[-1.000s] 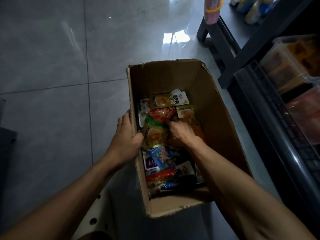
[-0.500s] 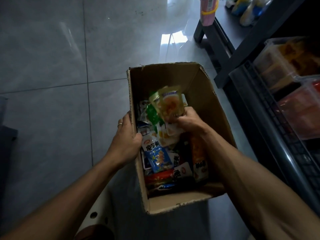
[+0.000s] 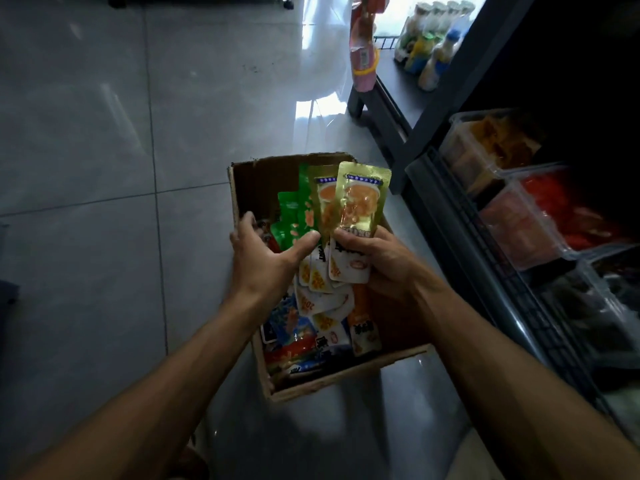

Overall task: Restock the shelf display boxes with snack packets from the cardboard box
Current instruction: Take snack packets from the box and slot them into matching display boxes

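My right hand [image 3: 384, 261] grips a fanned bunch of snack packets [image 3: 360, 206] above the cardboard box [image 3: 239, 188]: thumb across the front, fingers curled behind. The front ones are glossy gold foil pouches, flat and rectangular with crimped top edges and an orange picture; behind them fan green foil ones, and under my thumb hang smaller white packets [image 3: 348, 268] with rounded corners. My left hand [image 3: 266, 261] is spread, fingers apart and fairly straight, thumb tip touching the lower edge of the green packets; I cannot tell whether the fingers reach the box's left wall.

The box is plain brown corrugated card, rough and torn along its top rim, flaps gone, standing on smooth grey floor tiles [image 3: 86, 133] that reflect window light. Inside lies a loose heap of shiny packets [image 3: 304, 337]: blue, red, white and orange, overlapping at all angles.

To my right stands a dark metal shelf [image 3: 460, 216] with a wire grid front. On it are clear, thin plastic display boxes [image 3: 464, 143]; one holds orange-yellow packets, the next red ones, the nearest is too dark to read. Further back, bottles [image 3: 433, 39] stand on a low shelf.
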A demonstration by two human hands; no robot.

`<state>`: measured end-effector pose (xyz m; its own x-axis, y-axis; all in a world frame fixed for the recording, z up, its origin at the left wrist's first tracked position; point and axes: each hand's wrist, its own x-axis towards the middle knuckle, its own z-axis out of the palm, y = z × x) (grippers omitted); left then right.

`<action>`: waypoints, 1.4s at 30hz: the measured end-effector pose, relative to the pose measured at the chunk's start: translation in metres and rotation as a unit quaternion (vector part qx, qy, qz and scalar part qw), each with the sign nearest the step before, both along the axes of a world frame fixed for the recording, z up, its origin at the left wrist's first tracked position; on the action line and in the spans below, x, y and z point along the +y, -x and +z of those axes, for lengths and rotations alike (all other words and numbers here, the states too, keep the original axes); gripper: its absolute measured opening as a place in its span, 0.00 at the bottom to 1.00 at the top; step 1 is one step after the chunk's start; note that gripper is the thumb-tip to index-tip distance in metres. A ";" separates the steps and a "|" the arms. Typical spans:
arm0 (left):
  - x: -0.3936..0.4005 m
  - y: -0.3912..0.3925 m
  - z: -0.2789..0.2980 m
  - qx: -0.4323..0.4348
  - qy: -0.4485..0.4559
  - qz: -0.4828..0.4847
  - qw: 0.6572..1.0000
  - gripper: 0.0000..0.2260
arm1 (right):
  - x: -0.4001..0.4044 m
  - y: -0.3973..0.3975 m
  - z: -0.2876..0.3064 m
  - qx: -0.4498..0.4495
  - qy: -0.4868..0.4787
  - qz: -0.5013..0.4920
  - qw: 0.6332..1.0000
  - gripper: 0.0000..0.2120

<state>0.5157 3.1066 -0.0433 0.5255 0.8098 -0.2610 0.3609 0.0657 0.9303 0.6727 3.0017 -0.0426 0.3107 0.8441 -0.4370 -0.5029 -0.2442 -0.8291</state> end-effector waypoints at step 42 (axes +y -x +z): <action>-0.200 -0.025 0.257 -0.160 0.245 -0.212 0.932 0.19 | -0.302 0.044 0.289 -0.338 0.139 -0.190 0.911 0.26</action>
<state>0.5408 2.9063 0.2133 0.8863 0.3351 -0.3197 0.1600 0.4263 0.8903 0.6286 2.6995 0.2468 0.8348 0.5058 -0.2173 0.0081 -0.4059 -0.9139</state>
